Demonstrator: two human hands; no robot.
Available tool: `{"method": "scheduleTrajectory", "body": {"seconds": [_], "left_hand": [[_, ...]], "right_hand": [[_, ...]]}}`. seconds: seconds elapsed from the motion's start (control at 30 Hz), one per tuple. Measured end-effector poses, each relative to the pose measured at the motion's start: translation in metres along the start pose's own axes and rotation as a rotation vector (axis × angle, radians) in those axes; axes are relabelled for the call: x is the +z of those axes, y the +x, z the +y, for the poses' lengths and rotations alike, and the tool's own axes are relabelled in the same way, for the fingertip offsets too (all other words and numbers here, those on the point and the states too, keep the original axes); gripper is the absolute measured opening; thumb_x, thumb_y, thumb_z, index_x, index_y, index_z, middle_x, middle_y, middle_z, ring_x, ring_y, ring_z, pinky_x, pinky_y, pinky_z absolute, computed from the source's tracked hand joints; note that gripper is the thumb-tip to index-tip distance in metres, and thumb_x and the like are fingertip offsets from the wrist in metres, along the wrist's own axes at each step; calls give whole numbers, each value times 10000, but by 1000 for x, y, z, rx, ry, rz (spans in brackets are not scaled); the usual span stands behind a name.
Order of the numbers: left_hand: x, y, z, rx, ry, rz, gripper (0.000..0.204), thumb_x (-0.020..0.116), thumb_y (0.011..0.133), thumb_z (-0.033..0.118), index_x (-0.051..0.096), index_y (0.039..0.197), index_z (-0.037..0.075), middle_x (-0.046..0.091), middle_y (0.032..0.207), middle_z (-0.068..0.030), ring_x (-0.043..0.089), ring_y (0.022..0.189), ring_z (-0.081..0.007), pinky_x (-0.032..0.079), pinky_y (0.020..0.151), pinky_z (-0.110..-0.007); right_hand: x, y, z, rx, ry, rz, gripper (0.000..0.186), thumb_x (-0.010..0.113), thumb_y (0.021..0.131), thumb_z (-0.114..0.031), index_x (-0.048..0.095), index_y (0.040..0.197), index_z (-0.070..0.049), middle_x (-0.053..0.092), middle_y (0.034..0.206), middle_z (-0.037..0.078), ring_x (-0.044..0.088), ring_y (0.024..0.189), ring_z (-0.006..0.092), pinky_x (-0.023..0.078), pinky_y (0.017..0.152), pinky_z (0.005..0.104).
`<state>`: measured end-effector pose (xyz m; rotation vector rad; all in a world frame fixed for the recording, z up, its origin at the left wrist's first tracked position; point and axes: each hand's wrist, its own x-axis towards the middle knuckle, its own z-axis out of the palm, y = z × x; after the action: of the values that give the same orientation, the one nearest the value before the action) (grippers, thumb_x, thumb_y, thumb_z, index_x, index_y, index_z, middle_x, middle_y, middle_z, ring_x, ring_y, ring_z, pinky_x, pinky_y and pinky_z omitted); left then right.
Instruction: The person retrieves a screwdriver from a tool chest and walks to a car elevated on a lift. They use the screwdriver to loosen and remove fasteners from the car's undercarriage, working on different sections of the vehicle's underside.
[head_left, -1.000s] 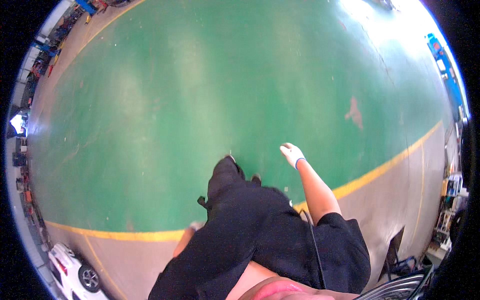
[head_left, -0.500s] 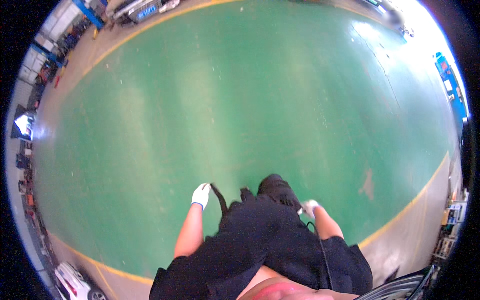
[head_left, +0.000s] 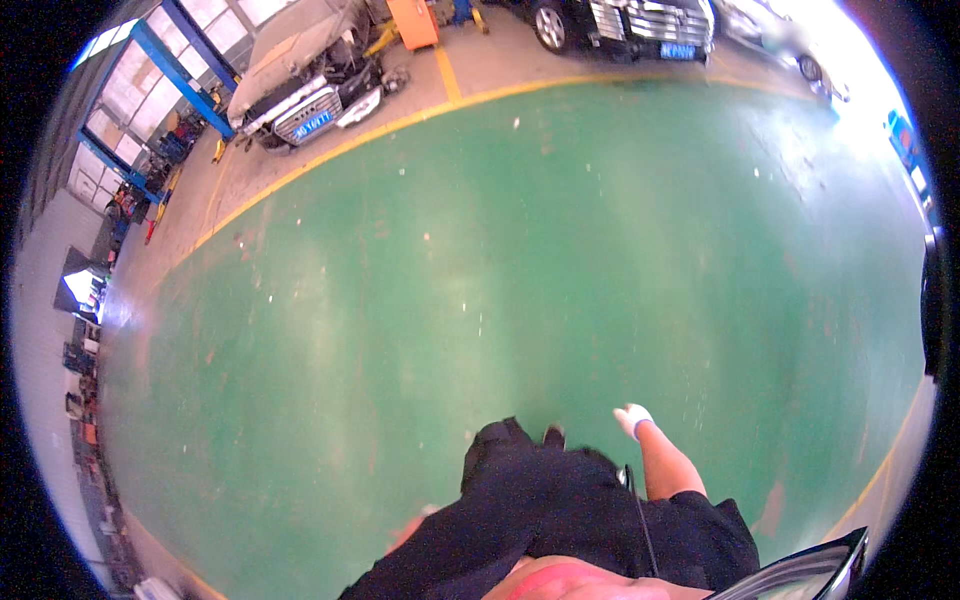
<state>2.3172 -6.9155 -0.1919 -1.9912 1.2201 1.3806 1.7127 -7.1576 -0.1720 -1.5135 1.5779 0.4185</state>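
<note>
- Right hand (head_left: 633,416): we find it in a white glove, out in front of the body and above the floor, touching nothing that we can make out. No object shows in it; the glove is too small and blurred for us to tell whether the fingers are spread or clenched.
- Left hand (head_left: 429,510): we see only a pale sliver beyond the clothing, so we cannot tell its state or whether it grasps anything.
- Black cord (head_left: 643,525): we locate it on the front of the torso, just beside the right forearm (head_left: 668,462) and apart from the right hand. We judge it light, flexible and not fragile; its upper bend, standing off the cloth, appears the best point of hold.
- Black clothing (head_left: 560,505): it covers the torso and lies between the two forearms. We judge it soft, limp and non-slip; a fold or loose edge should give a secure pinch.
- Shoe (head_left: 554,436): we see its tip just ahead of the clothing.
- Green floor (head_left: 450,270): it surrounds the body and shows glossy streaks. A yellow line (head_left: 321,160) borders it.
- Beyond the line, we note a partly dismantled car (head_left: 305,85), an orange cabinet (head_left: 414,22), a black vehicle (head_left: 645,28) and blue lift posts (head_left: 182,74).
</note>
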Motion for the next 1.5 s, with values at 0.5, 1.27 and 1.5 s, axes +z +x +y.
{"method": "scheduleTrajectory", "body": {"seconds": [0.5,1.27,1.5], "left_hand": [[-713,429,414,30,-227,324,692,430,981,587,665,1317,28,621,1359,-276,580,1292,-425,441,1107,-473],[-1534,874,865,-178,-379,30,545,552,976,463,642,1341,69,677,1322,-186,643,1221,-356,519,1026,-473],[-1827,1080,974,54,-90,28,525,533,967,439,645,1325,71,690,1294,-188,646,1207,-402,516,1006,-509]], "right_hand": [[-580,520,-240,-18,-238,-61,394,665,849,-358,738,1098,-61,760,1025,172,736,952,307,558,825,436],[-1530,1248,-754,-340,552,319,561,618,975,-402,629,1316,43,720,1191,203,689,1085,304,534,961,404],[-1655,1529,-758,-64,222,238,462,633,956,-380,670,1225,-6,741,1102,197,705,1034,306,563,883,435]]}}
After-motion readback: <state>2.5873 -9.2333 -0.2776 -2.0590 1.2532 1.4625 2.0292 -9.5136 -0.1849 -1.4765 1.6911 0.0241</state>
